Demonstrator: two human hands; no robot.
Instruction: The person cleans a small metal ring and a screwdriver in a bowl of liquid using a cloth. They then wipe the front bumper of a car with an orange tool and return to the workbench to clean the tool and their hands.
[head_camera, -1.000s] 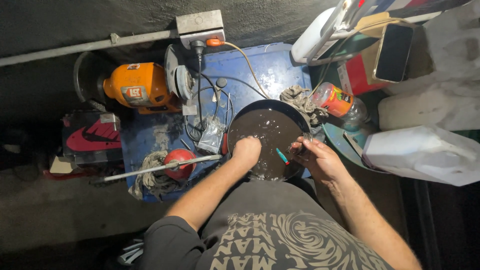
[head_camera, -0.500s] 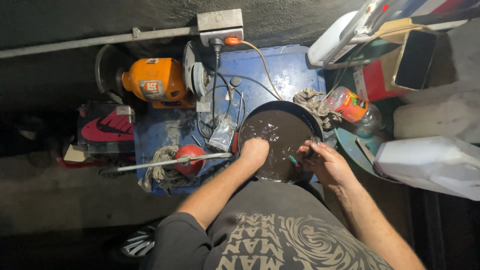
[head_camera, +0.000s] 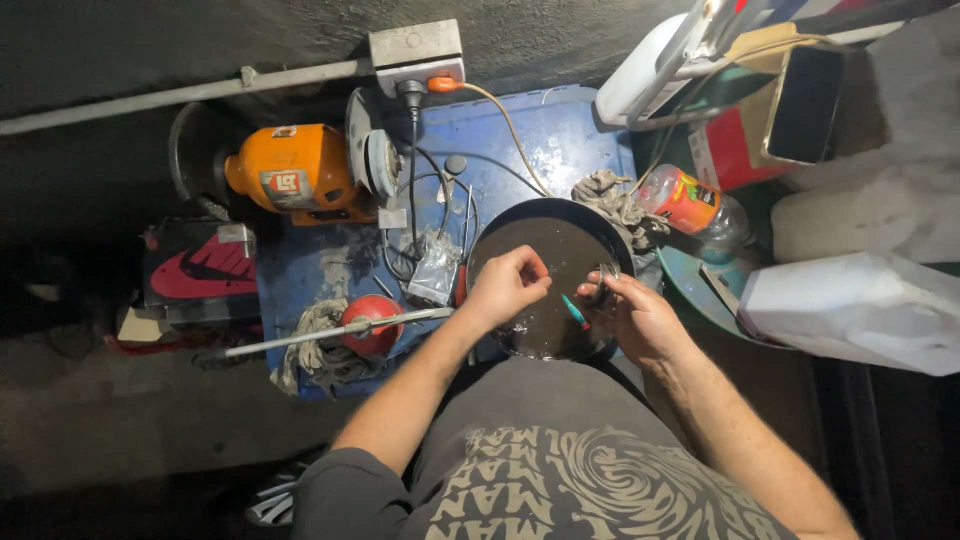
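Observation:
A round black basin (head_camera: 520, 215) of dark murky liquid sits at the near edge of a blue work surface (head_camera: 560, 130). My left hand (head_camera: 508, 286) hovers over the basin with its fingers curled together; whether anything small is pinched in them I cannot tell. My right hand (head_camera: 632, 315) rests at the basin's right rim, holding a small dark ring-shaped part (head_camera: 603, 284) and a thin teal-handled tool (head_camera: 575, 312).
An orange bench grinder (head_camera: 300, 178) stands at the back left, cables running to a wall socket box (head_camera: 416, 52). A red ball-shaped object (head_camera: 371, 322) with a metal rod, rags, an orange-labelled bottle (head_camera: 688, 202), a white jug (head_camera: 850, 305) and a red-black box (head_camera: 195, 272) surround the basin.
The view has shifted slightly. My left hand has lifted and curled above the liquid, while my right hand stays at the basin's right rim with the small part.

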